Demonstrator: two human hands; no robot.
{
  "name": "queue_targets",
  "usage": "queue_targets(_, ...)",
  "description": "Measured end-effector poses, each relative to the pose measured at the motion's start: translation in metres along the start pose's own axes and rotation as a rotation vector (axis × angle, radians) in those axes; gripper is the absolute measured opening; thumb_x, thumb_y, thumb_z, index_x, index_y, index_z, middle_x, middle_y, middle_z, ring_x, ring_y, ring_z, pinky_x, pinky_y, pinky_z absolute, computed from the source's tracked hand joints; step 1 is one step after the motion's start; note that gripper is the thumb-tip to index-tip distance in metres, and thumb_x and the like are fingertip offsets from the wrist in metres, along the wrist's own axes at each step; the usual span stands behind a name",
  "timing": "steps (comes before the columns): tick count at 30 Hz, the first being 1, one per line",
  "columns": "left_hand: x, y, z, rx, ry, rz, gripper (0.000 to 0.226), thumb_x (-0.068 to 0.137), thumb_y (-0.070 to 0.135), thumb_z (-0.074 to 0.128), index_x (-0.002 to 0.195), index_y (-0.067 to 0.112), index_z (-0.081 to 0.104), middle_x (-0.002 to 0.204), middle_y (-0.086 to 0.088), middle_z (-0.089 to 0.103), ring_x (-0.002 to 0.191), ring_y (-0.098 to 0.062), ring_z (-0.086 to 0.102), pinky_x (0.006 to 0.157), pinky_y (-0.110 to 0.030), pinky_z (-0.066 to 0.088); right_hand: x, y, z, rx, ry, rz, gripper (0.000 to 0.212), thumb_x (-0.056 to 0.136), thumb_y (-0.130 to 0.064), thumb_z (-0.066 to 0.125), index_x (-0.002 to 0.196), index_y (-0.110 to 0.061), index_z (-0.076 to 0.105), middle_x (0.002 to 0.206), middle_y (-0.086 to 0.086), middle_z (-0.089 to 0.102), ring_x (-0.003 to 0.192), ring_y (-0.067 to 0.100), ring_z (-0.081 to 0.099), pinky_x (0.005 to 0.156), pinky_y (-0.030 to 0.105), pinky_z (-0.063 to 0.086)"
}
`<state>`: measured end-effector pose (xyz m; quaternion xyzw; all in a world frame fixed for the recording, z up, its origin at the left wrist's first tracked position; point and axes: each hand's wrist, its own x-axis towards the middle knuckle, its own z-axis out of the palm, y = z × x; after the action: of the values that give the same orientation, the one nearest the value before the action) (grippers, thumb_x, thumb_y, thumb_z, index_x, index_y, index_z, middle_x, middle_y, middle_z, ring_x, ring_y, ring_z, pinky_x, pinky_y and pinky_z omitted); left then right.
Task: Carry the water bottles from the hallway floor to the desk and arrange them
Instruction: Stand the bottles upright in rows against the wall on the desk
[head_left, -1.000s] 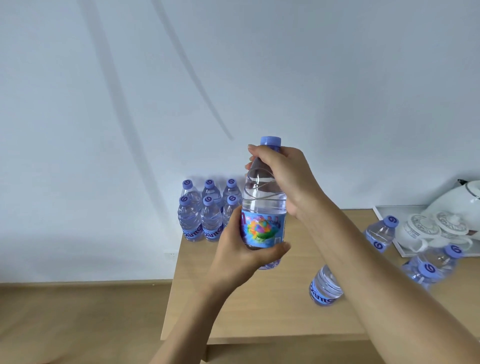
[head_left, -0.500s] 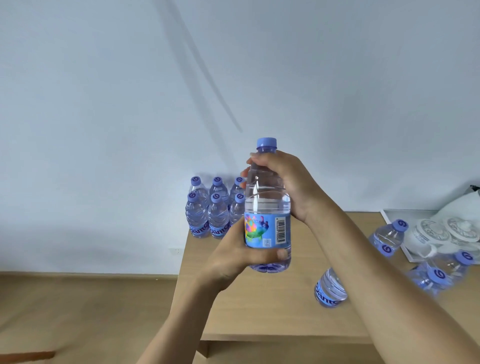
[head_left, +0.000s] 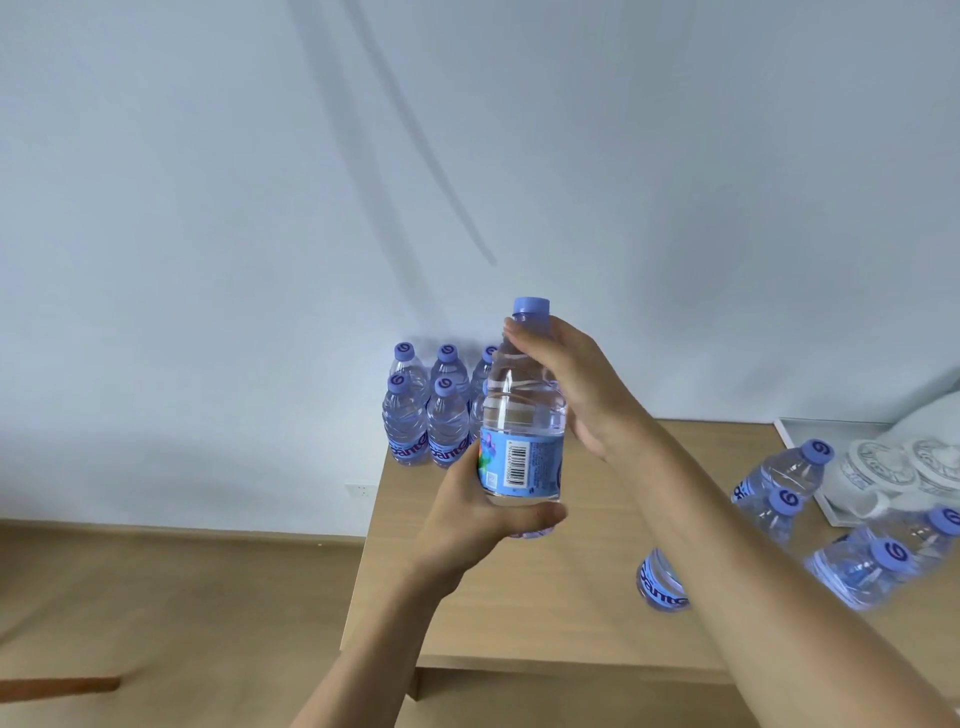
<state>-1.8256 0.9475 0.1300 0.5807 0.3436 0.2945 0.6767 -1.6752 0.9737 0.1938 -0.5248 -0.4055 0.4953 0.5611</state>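
Left hand curled under and around the base of a clear plastic water bottle, thumb across the near side below the label; right hand wrapped around the bottle's tapering shoulder just under the rounded lilac cap; bottle held upright in the air above the left part of the desk, smooth ribbed walls, water inside, glossy blue label with a barcode facing near. At the far left corner of the pale wood-grain desk, against the plain white wall, a tight cluster of upright bottles in two rows, touching one another, same lilac caps and blue lettering. To the right, loose bottles lying on their sides, caps pointing near and right, partly blurred; one more lying bottle half hidden behind the right forearm. At the far right, a white rectangular tray with round white lidded cups carrying patterned tops. Below left, light wooden floor; small white wall socket just left of the desk edge.
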Motion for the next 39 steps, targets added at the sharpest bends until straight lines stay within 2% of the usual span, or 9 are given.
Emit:
queue_targets(3, -0.005, 0.002, -0.006, -0.049, -0.138, 0.01, 0.032, 0.071, 0.007, 0.078, 0.093, -0.005, 0.058, 0.075, -0.018, 0.063, 0.066, -0.028, 0.058, 0.059, -0.029, 0.046, -0.002, 0.002, -0.008, 0.108, -0.157, 0.009, 0.02, 0.084, -0.038, 0.07, 0.089, -0.02, 0.065, 0.108, 0.015, 0.069, 0.096, 0.03, 0.07, 0.085, 0.045, 0.054)
queue_targets(9, -0.01, 0.004, -0.005, -0.232, -0.321, 0.021, 0.043, 0.068, 0.009, 0.076, 0.11, 0.01, 0.067, 0.111, -0.02, 0.063, 0.101, -0.036, 0.06, 0.089, -0.061, 0.046, -0.006, 0.009, -0.01, 0.429, -0.371, 0.027, 0.051, 0.079, -0.04, 0.077, 0.119, -0.013, 0.063, 0.118, 0.017, 0.067, 0.108, 0.039, 0.066, 0.085, 0.05, 0.055)
queue_targets(12, -0.01, 0.001, -0.007, -0.28, -0.383, -0.01, 0.052, 0.069, 0.005, 0.073, 0.119, 0.019, 0.066, 0.122, -0.014, 0.063, 0.112, -0.035, 0.061, 0.099, -0.064, 0.043, -0.006, 0.011, -0.009, 0.388, -0.309, 0.002, 0.039, 0.077, -0.036, 0.079, 0.107, -0.014, 0.068, 0.106, 0.013, 0.071, 0.095, 0.035, 0.071, 0.082, 0.049, 0.057)
queue_targets(18, -0.009, -0.007, -0.004, -0.14, -0.173, -0.034, 0.062, 0.062, 0.013, 0.084, 0.118, 0.005, 0.058, 0.115, -0.029, 0.063, 0.108, -0.046, 0.061, 0.095, -0.061, 0.045, -0.004, 0.014, -0.002, 0.133, -0.026, -0.031, 0.029, 0.072, -0.037, 0.073, 0.09, -0.015, 0.066, 0.09, 0.012, 0.071, 0.085, 0.038, 0.073, 0.076, 0.046, 0.057)
queue_targets(23, -0.01, -0.011, -0.001, -0.044, -0.065, -0.017, 0.066, 0.058, 0.015, 0.089, 0.115, 0.011, 0.058, 0.099, -0.012, 0.071, 0.089, -0.021, 0.068, 0.074, -0.032, 0.057, -0.002, 0.023, 0.004, 0.046, 0.11, -0.056, 0.017, 0.078, -0.032, 0.072, 0.081, -0.017, 0.066, 0.087, 0.012, 0.073, 0.084, 0.041, 0.072, 0.067, 0.042, 0.059)
queue_targets(26, -0.009, -0.016, 0.001, 0.016, 0.003, 0.009, 0.068, 0.059, 0.01, 0.091, 0.117, 0.016, 0.057, 0.106, -0.007, 0.07, 0.098, -0.021, 0.067, 0.082, -0.033, 0.058, 0.0, 0.028, 0.012, 0.007, 0.19, -0.09, 0.028, 0.077, -0.033, 0.074, 0.09, -0.01, 0.064, 0.098, 0.02, 0.072, 0.088, 0.046, 0.07, 0.07, 0.052, 0.061)
queue_targets(29, -0.008, -0.02, 0.004, 0.015, 0.108, -0.004, 0.064, 0.058, 0.007, 0.092, 0.11, 0.018, 0.058, 0.097, -0.001, 0.071, 0.085, -0.014, 0.068, 0.069, -0.03, 0.059, -0.002, 0.033, 0.02, -0.062, 0.26, -0.091, 0.035, 0.078, -0.04, 0.074, 0.096, -0.011, 0.063, 0.099, 0.011, 0.073, 0.091, 0.039, 0.07, 0.078, 0.057, 0.059)
queue_targets(33, -0.01, -0.023, -0.006, -0.002, 0.083, -0.02, 0.052, 0.062, 0.004, 0.088, 0.105, 0.011, 0.06, 0.089, -0.014, 0.07, 0.071, -0.02, 0.068, 0.058, -0.026, 0.054, -0.001, 0.03, 0.021, -0.039, 0.188, -0.015, 0.039, 0.084, -0.043, 0.071, 0.1, -0.01, 0.061, 0.103, 0.014, 0.073, 0.081, 0.028, 0.072, 0.078, 0.049, 0.06)
queue_targets(39, -0.01, -0.018, -0.026, -0.155, -0.086, -0.037, 0.059, 0.058, 0.014, 0.084, 0.112, 0.006, 0.061, 0.103, -0.022, 0.069, 0.094, -0.037, 0.068, 0.08, -0.045, 0.057, 0.002, 0.025, 0.009, 0.081, -0.114, 0.08, 0.031, 0.08, -0.052, 0.07, 0.089, -0.023, 0.074, 0.101, 0.008, 0.075, 0.093, 0.024, 0.072, 0.084, 0.04, 0.057)
